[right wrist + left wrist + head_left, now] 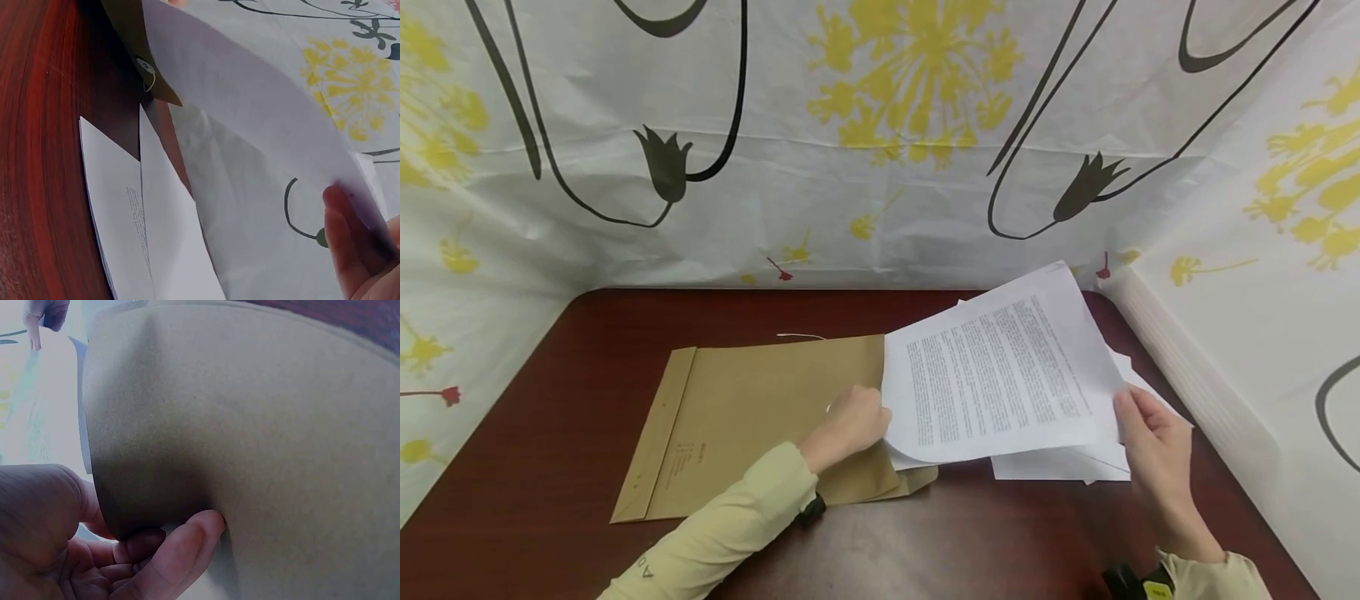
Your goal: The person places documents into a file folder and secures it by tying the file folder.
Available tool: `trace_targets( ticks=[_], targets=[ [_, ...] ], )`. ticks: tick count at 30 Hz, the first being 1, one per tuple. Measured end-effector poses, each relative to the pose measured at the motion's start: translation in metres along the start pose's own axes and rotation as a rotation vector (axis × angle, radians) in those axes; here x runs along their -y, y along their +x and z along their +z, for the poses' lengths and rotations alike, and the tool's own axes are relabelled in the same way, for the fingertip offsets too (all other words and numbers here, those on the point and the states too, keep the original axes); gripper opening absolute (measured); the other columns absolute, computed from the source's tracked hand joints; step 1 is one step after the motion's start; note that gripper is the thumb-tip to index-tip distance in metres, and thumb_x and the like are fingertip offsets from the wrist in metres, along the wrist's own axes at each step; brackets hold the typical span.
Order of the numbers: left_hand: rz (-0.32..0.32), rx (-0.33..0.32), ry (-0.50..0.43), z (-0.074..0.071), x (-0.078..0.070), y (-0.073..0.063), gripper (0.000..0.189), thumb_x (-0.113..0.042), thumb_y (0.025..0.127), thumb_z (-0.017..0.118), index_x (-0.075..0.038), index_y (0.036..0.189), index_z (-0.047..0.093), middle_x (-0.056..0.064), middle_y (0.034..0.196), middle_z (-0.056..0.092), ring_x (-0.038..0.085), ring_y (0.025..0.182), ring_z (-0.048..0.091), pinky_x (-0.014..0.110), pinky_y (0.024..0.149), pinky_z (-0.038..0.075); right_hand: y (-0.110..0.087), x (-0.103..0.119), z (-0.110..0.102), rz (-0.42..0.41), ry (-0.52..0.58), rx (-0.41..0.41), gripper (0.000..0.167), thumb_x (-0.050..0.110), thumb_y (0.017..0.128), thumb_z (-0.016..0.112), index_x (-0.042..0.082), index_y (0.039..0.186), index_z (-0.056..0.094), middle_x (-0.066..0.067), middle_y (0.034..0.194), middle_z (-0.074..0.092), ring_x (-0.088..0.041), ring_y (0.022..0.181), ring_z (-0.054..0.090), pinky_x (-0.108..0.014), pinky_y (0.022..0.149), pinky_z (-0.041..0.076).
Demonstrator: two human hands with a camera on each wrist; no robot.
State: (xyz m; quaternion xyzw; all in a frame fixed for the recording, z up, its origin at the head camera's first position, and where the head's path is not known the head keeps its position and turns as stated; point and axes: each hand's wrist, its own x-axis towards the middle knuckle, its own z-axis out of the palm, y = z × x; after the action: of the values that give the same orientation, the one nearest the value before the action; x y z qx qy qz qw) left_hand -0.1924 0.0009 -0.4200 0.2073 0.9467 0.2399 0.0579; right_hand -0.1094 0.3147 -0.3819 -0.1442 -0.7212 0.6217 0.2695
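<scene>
Slanting rightward from the mouth of the brown envelope (760, 408), the printed sheet (992, 375) is showing white, with a dense block of small dark text. Its long axis is running left to right, the right end angling toward the far side and lifting; the lines of print are running roughly near to far. Its left end is meeting the envelope's right edge, and its near edge is curling there; how much is lying inside cannot be told.

The right hand (1161, 454) is pinching the sheet at its right edge. The left hand (850, 421) is gripping the envelope at its mouth, thumb and fingers closing around the edge. The envelope is lying flat, also lengthwise left to right, its folded band sitting at the left end beside small reddish print.

Loose papers (1060, 467) are resting at the right, partly beneath the raised sheet. The dark red-brown worktop (925, 542) is carrying them, and a flower-patterned cloth (775, 92) is hanging behind.
</scene>
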Motion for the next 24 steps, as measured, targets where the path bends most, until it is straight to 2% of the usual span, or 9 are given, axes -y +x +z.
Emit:
trace_targets(
  ticks=[2, 7, 9, 13, 17, 19, 21, 24],
  targets=[
    [0.010, -0.004, -0.004, 0.000, -0.001, 0.000, 0.031, -0.006, 0.083, 0.050, -0.012, 0.055, 0.039, -0.001, 0.051, 0.035, 0.011, 0.042, 0.033, 0.021, 0.039, 0.026, 0.001, -0.003, -0.002, 0.011, 0.007, 0.036, 0.021, 0.006, 0.093, 0.055, 0.020, 0.089, 0.070, 0.007, 0.067, 0.065, -0.003, 0.054, 0.054, -0.015, 0.045, 0.040],
    [0.024, -0.011, -0.009, -0.001, 0.000, -0.001, 0.035, -0.005, 0.083, 0.050, -0.014, 0.053, 0.035, -0.001, 0.050, 0.032, 0.010, 0.041, 0.031, 0.020, 0.038, 0.025, -0.002, -0.013, -0.003, 0.002, 0.044, 0.253, 0.027, 0.007, 0.094, 0.052, 0.029, 0.090, 0.068, 0.008, 0.072, 0.067, -0.002, 0.060, 0.061, -0.016, 0.051, 0.047],
    [0.023, -0.009, -0.005, 0.000, 0.000, -0.001, 0.035, -0.006, 0.083, 0.050, -0.014, 0.053, 0.035, -0.001, 0.050, 0.032, 0.010, 0.041, 0.031, 0.020, 0.038, 0.025, -0.004, -0.015, -0.001, -0.005, 0.040, 0.306, 0.027, 0.008, 0.095, 0.051, 0.029, 0.092, 0.067, 0.008, 0.075, 0.068, -0.004, 0.061, 0.063, -0.018, 0.053, 0.049],
    [0.026, -0.010, 0.004, 0.000, 0.000, 0.000, 0.034, -0.006, 0.083, 0.051, -0.013, 0.053, 0.036, -0.001, 0.050, 0.033, 0.010, 0.042, 0.031, 0.020, 0.038, 0.025, -0.004, -0.019, 0.004, 0.012, 0.013, 0.328, 0.022, 0.010, 0.096, 0.050, 0.026, 0.095, 0.065, 0.007, 0.076, 0.068, -0.006, 0.063, 0.064, -0.020, 0.054, 0.051],
    [0.033, -0.012, 0.013, 0.000, 0.000, 0.000, 0.034, -0.006, 0.082, 0.051, -0.013, 0.053, 0.037, -0.001, 0.050, 0.032, 0.010, 0.042, 0.031, 0.020, 0.038, 0.025, 0.000, -0.025, 0.006, 0.070, 0.040, 0.321, 0.013, 0.014, 0.096, 0.051, 0.015, 0.100, 0.064, 0.007, 0.079, 0.067, -0.005, 0.068, 0.064, -0.020, 0.058, 0.052],
    [0.030, -0.008, 0.011, 0.000, 0.000, 0.000, 0.034, -0.006, 0.082, 0.052, -0.013, 0.053, 0.037, -0.002, 0.050, 0.032, 0.010, 0.042, 0.030, 0.021, 0.038, 0.025, 0.005, -0.028, 0.005, 0.107, 0.067, 0.305, 0.019, 0.018, 0.096, 0.051, 0.006, 0.108, 0.060, 0.008, 0.082, 0.066, -0.004, 0.072, 0.063, -0.019, 0.062, 0.052],
    [0.018, 0.002, 0.005, -0.001, -0.001, 0.000, 0.033, -0.006, 0.082, 0.052, -0.012, 0.053, 0.038, -0.002, 0.050, 0.032, 0.010, 0.042, 0.030, 0.021, 0.038, 0.024, 0.009, -0.032, 0.003, 0.139, 0.125, 0.284, 0.024, 0.019, 0.096, 0.052, 0.001, 0.111, 0.057, 0.007, 0.084, 0.066, -0.005, 0.074, 0.064, -0.019, 0.063, 0.052],
    [0.004, 0.010, 0.010, -0.003, -0.004, 0.000, 0.030, -0.006, 0.083, 0.051, -0.011, 0.055, 0.041, -0.001, 0.051, 0.034, 0.010, 0.042, 0.031, 0.021, 0.038, 0.025, 0.013, -0.035, 0.002, 0.146, 0.174, 0.286, 0.021, 0.020, 0.096, 0.052, 0.006, 0.110, 0.058, 0.008, 0.086, 0.067, -0.004, 0.076, 0.064, -0.019, 0.064, 0.052]
  ],
)
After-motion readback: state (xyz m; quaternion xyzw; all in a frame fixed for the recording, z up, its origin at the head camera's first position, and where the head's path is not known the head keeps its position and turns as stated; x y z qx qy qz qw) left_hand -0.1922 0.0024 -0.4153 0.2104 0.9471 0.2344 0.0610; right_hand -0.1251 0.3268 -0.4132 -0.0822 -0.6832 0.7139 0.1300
